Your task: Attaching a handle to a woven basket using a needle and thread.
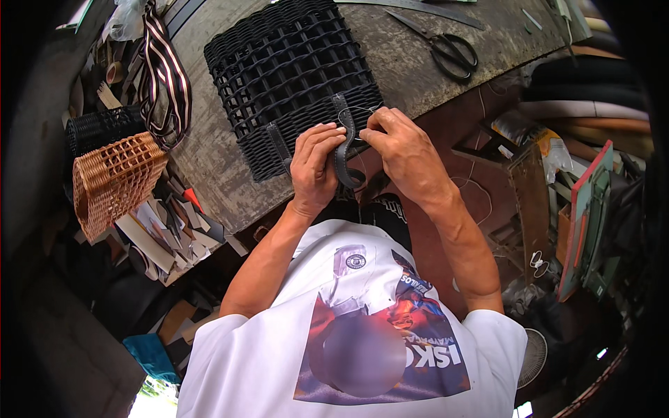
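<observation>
A black woven basket (286,76) with an open lattice lies on the worktable, its near edge toward me. Two dark straps are attached at that edge. My left hand (315,164) is closed on the right-hand strap (343,157), a black band with pale stitching that curls down past the table edge. The other strap (279,142) lies flat on the weave, just left of this hand. My right hand (397,143) pinches a thin pale thread (362,109) that loops by the strap. Whether a needle is between these fingertips is too small to tell.
Black-handled scissors (451,54) and a metal ruler (435,12) lie on the worktable (223,188) at the back right. Striped cords (164,76) hang at the left, above a tan woven basket (115,177). A green board with a red edge (584,219) stands at the right.
</observation>
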`<move>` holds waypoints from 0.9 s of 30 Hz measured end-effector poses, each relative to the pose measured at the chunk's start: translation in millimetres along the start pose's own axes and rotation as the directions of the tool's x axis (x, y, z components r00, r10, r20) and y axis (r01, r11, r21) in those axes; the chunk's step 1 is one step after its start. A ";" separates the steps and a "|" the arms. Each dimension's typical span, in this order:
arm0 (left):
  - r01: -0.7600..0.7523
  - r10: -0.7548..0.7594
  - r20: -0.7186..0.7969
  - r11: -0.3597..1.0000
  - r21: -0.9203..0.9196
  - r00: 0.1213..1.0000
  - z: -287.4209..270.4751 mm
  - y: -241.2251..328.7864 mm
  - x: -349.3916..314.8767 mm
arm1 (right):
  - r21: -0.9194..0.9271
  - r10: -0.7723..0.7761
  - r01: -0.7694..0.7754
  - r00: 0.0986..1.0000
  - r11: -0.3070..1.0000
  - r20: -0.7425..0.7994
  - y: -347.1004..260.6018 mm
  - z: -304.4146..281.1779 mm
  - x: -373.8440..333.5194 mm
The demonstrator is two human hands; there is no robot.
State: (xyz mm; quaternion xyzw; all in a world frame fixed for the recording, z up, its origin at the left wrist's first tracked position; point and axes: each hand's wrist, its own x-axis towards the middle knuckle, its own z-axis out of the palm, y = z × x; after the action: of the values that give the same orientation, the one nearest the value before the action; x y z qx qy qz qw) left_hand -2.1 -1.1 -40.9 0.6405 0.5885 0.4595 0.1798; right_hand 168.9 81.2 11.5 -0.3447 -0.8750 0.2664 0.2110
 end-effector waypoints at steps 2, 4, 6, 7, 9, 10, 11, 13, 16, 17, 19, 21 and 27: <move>0.000 0.000 -0.005 1.000 0.000 1.000 -0.2 0.1 -0.5 | 0.001 -0.008 0.008 1.000 1.000 -0.008 -0.5 0.6 -0.3; 0.001 -0.001 -0.007 1.000 -0.009 1.000 -0.2 0.0 -0.4 | -0.009 -0.006 0.006 1.000 1.000 -0.024 -0.5 1.6 -0.8; 0.002 -0.002 -0.008 1.000 -0.013 1.000 -0.1 -0.6 0.0 | 0.006 -0.008 0.009 0.999 1.000 -0.054 0.6 4.8 -2.6; 0.003 -0.003 -0.008 1.000 -0.014 1.000 -0.1 -0.6 -0.1 | 0.024 -0.011 0.013 0.996 1.000 -0.084 1.3 6.9 -3.9; 0.007 -0.007 -0.008 1.000 -0.009 1.000 0.3 -0.4 0.1 | 0.017 -0.002 0.004 0.994 1.000 -0.109 -0.1 10.4 -6.7; 0.007 -0.007 -0.010 1.000 -0.006 1.000 0.1 0.2 -0.3 | 0.008 0.005 -0.004 0.991 1.000 -0.136 -1.4 12.0 -8.7; 0.007 -0.007 -0.013 1.000 -0.006 1.000 -0.1 0.4 -0.7 | 0.007 0.003 -0.002 0.991 1.000 -0.136 -1.1 14.4 -11.3; 0.004 -0.004 -0.013 1.000 -0.002 1.000 -0.3 0.0 -1.2 | -0.014 -0.019 0.017 0.983 1.000 -0.183 0.9 19.6 -16.6; 0.003 -0.003 -0.016 1.000 -0.003 1.000 0.5 0.4 -0.7 | -0.018 -0.006 0.002 0.978 1.000 -0.210 0.0 22.4 -20.5; 0.003 -0.003 -0.016 1.000 -0.002 1.000 0.6 0.3 -0.8 | -0.017 -0.006 0.003 0.978 1.000 -0.210 0.6 24.1 -21.5; 0.008 -0.008 -0.018 1.000 -0.003 1.000 0.8 0.4 -1.0 | -0.020 -0.013 0.008 0.972 1.000 -0.236 1.4 26.7 -23.3; 0.002 -0.002 -0.014 1.000 -0.004 1.000 0.6 0.2 0.0 | -0.017 -0.013 0.009 0.970 1.000 -0.242 1.9 26.7 -23.5; 0.002 -0.002 -0.009 1.000 0.002 1.000 0.4 -1.4 -1.0 | -0.018 -0.017 0.013 0.978 1.000 -0.208 1.1 24.3 -21.0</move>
State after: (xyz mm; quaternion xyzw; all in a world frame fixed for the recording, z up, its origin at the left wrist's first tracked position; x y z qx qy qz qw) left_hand -2.4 -1.6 -42.6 0.6382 0.5903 0.4615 0.1769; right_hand 170.1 59.2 -11.7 -0.3658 -0.8529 0.2201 0.3006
